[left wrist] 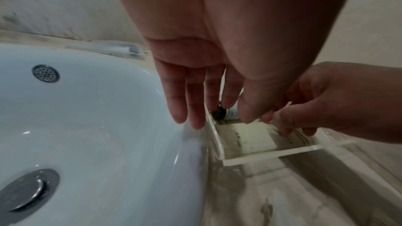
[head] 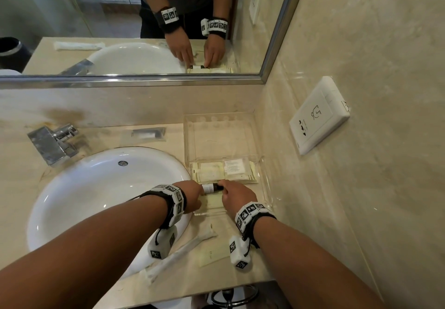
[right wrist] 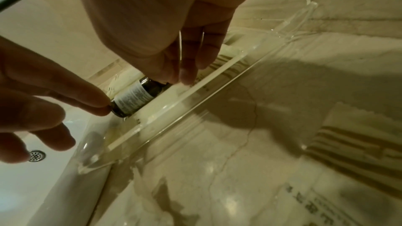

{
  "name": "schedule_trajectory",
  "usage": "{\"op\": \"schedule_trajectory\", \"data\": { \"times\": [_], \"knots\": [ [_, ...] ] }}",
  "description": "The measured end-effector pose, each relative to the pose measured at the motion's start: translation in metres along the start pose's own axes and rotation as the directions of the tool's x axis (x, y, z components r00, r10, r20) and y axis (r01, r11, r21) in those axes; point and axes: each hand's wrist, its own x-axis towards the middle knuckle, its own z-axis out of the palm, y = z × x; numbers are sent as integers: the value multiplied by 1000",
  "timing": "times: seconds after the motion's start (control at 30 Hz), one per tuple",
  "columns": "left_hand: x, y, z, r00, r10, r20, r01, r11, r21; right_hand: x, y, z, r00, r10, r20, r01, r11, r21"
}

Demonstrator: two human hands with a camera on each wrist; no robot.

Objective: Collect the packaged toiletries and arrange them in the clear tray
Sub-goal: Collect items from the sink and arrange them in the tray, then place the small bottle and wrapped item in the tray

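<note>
The small dark glass bottle with a white label (head: 212, 188) lies on its side across the near part of the clear acrylic tray (head: 261, 164), pinched at its ends between the left hand (head: 191, 194) and right hand (head: 237, 198), equally near.

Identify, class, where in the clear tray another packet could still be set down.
The far half of the clear acrylic tray, between the back wall and the cream sachets, looks bare. The near half is crowded: sachets, the small dark bottle with a white label, and the left hand and right hand at its ends.
</note>
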Motion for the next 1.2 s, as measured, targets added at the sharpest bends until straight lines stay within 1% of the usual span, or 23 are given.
{"op": "schedule_trajectory", "data": {
  "times": [0.1,0.27,0.47,0.6,0.83,0.93,1.03,1.13,1.2],
  "knots": [
    [-1,-3,-5,1000,3,-18,-3,1000,17,-1,0,-1,1000,1,16,-1,1000,5],
    [-8,-10,-12,997,-3,-73,3,1000,-8,0,-6,-10,999,-8,-32,8,1000,1],
    [-25,-29,-1,992,-12,-128,4,998,-69,-8,-12,-17,999,-42,12,43,999,-6],
    [-44,-42,2,983,-51,-174,33,994,-108,-15,-16,-21,996,-71,62,71,997,4],
    [-75,-57,28,964,-157,-213,122,978,-170,-44,-10,-8,988,-135,72,134,991,24],
    [-85,-60,39,963,-153,-222,114,977,-179,-62,-10,-5,975,-210,74,213,976,-39],
    [-93,-66,48,963,-158,-219,116,974,-193,-80,-12,3,951,-261,168,287,944,-161],
    [-102,-71,58,960,-160,-232,113,972,-205,-93,-8,17,927,-240,289,336,874,-352],
    [-108,-73,67,957,-162,-240,111,971,-211,-98,-2,26,918,-202,340,347,823,-449]
  ]
}}
